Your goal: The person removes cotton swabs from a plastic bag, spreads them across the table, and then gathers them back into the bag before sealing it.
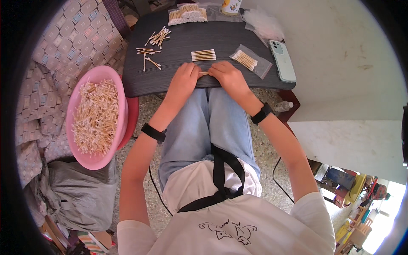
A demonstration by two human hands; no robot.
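My left hand (188,75) and my right hand (226,75) meet near the front edge of the dark table. Between their closed fingers a short wooden stretch of cotton swab (205,73) shows; its ends are hidden, and whether it is one swab or more I cannot tell. Just beyond the fingers lies a neat row of cotton swabs (203,55), side by side. To the right rests a clear plastic bag (262,68) with several swabs inside. Loose swabs (158,38) are scattered at the table's left.
A pink basin (123,127) heaped with cotton swabs stands left of the table. Bundled swabs (187,15), a patterned cup (231,7) and a pile of clear bags (264,24) sit at the back. A pale phone (282,60) lies along the right edge, beside the wall.
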